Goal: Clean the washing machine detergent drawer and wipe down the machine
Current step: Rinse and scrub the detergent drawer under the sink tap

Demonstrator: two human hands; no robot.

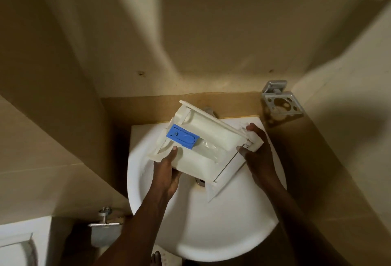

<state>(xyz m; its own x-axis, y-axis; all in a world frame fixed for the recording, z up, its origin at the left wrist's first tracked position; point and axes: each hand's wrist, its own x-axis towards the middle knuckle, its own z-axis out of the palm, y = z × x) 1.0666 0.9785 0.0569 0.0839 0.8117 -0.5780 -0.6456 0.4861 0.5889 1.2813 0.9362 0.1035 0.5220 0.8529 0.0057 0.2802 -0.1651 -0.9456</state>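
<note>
A: Where is the drawer (pixel 203 145)?

B: Out of the machine, above the sink (pixel 211 234); left hand (pixel 167 172) and right hand (pixel 257 153) grip its 2 ends.

A: Progress?

B: Early, I judge; no water seen, machine unwiped.

Beige tiled walls (pixel 211 43) are seen meeting in a narrow, dimly lit corner. A white round washbasin (pixel 222 234) is fixed against the back wall. A chrome toothbrush holder (pixel 281 105) is mounted at the right, a metal fitting (pixel 104 223) low at the left.

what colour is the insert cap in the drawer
Bright blue plastic insert cap, against the cream plastic detergent drawer; head view.
</note>
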